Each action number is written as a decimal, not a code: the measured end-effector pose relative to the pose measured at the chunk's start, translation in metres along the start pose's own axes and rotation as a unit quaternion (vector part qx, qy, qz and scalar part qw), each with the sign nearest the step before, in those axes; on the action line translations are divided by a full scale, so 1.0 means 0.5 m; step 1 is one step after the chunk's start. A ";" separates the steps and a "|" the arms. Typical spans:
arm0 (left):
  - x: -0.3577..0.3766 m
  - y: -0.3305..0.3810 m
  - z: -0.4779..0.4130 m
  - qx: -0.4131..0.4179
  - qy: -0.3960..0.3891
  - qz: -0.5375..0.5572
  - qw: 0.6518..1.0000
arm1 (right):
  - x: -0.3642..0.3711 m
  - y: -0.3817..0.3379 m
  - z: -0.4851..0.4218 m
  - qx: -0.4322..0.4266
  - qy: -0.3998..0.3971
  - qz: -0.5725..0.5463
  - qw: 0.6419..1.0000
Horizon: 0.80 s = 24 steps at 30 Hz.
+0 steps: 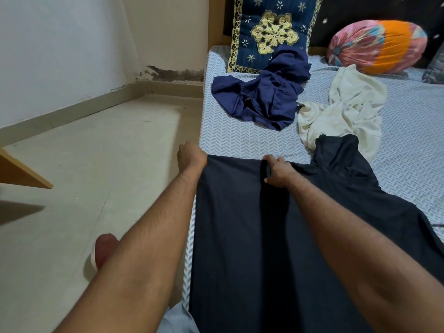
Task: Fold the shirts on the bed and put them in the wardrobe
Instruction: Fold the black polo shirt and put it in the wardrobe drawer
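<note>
A dark navy shirt (235, 231) lies spread along the near edge of the bed (230, 138). My left hand (191, 157) grips its far left corner at the bed's edge, fingers curled. My right hand (276, 171) pinches the shirt's far edge near the middle, where a dark fold runs back toward me. The shirt's other part (341, 162) trails off to the right. Farther back a crumpled blue shirt (264, 94) lies by the pillow, and beside it a crumpled cream shirt (341, 109).
A blue and gold patterned pillow (271, 32) leans on the headboard, with a pink and orange bolster (377, 46) to its right. Tiled floor (96, 164) runs left of the bed, with a wooden corner (21, 174) at the far left. My foot (103, 251) stands there.
</note>
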State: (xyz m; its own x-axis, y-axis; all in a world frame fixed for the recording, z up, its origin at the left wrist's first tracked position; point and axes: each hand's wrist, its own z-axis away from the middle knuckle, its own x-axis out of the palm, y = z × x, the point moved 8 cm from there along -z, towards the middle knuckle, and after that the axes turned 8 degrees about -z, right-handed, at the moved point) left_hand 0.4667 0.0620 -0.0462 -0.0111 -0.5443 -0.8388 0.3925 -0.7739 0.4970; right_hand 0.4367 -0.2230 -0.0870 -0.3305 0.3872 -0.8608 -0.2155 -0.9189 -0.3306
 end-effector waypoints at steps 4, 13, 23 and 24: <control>0.057 0.097 0.096 0.208 0.037 -0.081 0.974 | -0.013 0.003 0.041 -0.052 0.045 -0.088 0.994; 0.288 0.252 0.256 0.304 -0.234 -0.315 0.868 | -0.141 0.291 0.130 0.078 0.301 -0.250 0.917; 0.337 0.279 0.247 0.246 -0.246 -0.423 0.837 | -0.233 0.598 0.059 0.280 0.202 -0.280 0.896; 0.338 0.279 0.246 0.244 -0.246 -0.423 0.837 | -0.231 0.602 0.047 0.267 0.186 -0.302 0.896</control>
State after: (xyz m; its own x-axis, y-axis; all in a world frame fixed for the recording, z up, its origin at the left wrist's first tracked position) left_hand 0.4067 -0.1779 -0.0912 -0.5195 0.2914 -0.8032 -0.3686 -0.9245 -0.0970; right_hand 0.3886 -0.5425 -0.0780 0.3023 0.6578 -0.6898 -0.6929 -0.3453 -0.6330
